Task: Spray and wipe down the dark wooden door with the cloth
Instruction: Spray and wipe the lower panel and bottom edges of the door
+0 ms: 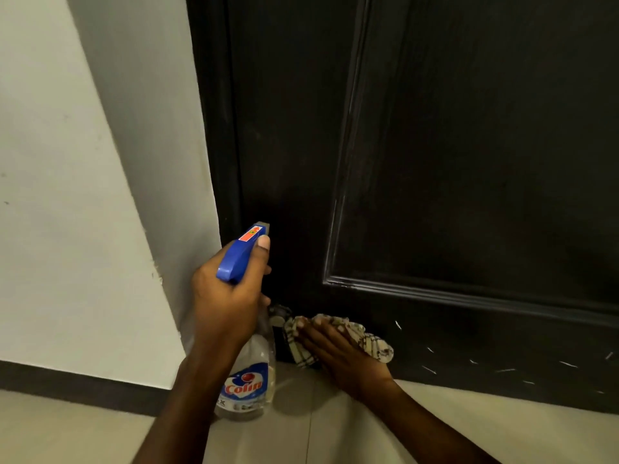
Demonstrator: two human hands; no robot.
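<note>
Dark wooden door (435, 128): fills centre and right of frame.
Checked cloth (375, 346): lower centre, against the door's bottom rail.
Right grip (341, 356): fingers straight, pressing cloth to door.
Left grip (224, 303): clamped round spray bottle (249, 380), lower centre-left.

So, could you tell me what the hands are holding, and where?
Left hand grips the bottle by its neck; right hand presses the cloth flat against the door.
</note>
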